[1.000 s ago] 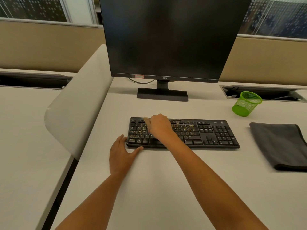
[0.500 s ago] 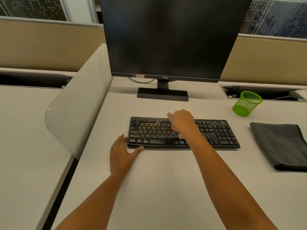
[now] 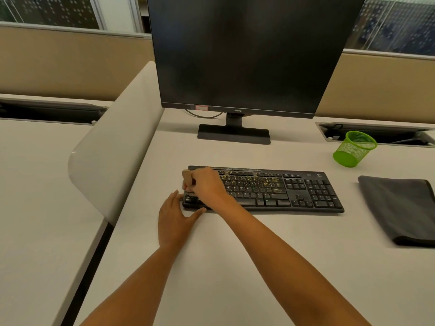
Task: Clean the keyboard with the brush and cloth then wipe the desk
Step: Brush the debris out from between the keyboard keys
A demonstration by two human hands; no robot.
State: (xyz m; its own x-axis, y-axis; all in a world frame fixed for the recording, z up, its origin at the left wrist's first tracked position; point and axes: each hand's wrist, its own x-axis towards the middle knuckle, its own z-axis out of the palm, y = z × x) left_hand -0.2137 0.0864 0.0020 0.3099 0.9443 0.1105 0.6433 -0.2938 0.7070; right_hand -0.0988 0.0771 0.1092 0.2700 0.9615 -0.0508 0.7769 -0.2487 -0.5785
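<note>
One brush sits in curled right hand fingers over keyboard; left hand lies flat.

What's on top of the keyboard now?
Yellowish crumbs across the middle keys; the right hand grips a brush over the left end. Keys beneath it are hidden.
</note>
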